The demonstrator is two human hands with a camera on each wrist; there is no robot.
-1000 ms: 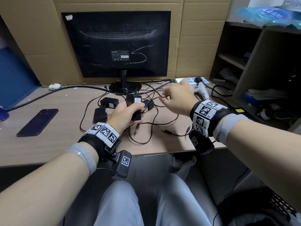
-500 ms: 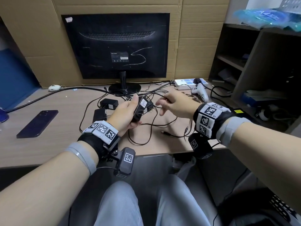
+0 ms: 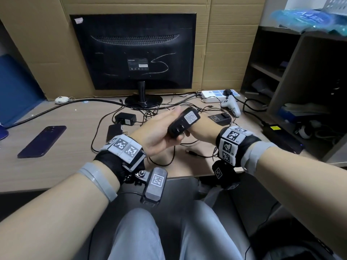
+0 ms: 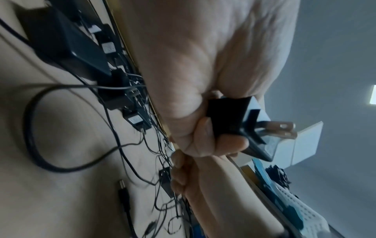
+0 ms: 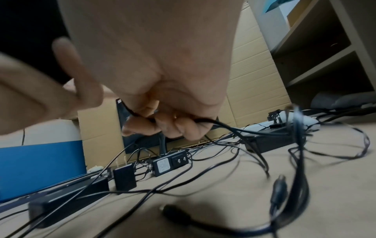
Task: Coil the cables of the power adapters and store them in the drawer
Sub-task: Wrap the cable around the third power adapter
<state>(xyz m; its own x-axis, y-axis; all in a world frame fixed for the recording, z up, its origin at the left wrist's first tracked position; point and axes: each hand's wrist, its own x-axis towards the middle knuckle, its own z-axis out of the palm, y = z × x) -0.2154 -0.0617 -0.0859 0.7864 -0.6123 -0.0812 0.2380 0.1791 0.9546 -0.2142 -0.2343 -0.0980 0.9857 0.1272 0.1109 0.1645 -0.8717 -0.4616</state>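
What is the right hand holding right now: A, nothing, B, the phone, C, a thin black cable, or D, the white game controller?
C: in the right wrist view the right hand has its fingers curled round a thin black cable.

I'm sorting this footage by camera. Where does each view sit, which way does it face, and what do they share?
Head: worn on the head, looking down at the desk; both forearms, left hand, legs show.
Left wrist: looks along the left palm at the adapter in its grip.
Right wrist: looks low across the desk; the right hand pinches a thin cable.
Shared: head and left wrist both show that adapter.
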